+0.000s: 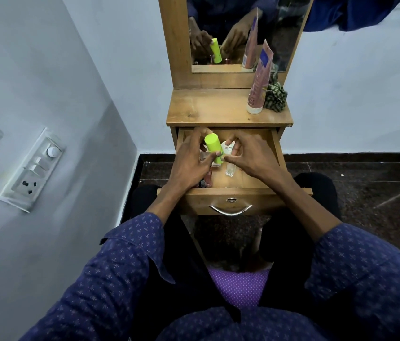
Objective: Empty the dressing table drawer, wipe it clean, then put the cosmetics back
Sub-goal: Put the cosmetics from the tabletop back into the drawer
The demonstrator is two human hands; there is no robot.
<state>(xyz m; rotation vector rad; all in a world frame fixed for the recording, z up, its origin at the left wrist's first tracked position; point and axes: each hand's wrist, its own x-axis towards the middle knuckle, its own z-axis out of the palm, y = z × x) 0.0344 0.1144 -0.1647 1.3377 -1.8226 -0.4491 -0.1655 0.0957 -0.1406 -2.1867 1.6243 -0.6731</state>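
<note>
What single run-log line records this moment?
stage: emptying | left hand: grips green bottle | right hand: pinches white bottle | drawer: open

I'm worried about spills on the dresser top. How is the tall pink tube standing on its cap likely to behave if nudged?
The pink tube probably tips easily: it stands tall on a small white cap and already tilts. Its flattened top suggests a soft, squeezable body, likely light. The scrunchie beside it might cushion a fall that way.

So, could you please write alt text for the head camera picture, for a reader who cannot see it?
Over an open wooden drawer, the left hand holds a green bottle and the right hand pinches a small white bottle. A pink tube stands on the tabletop.
</note>
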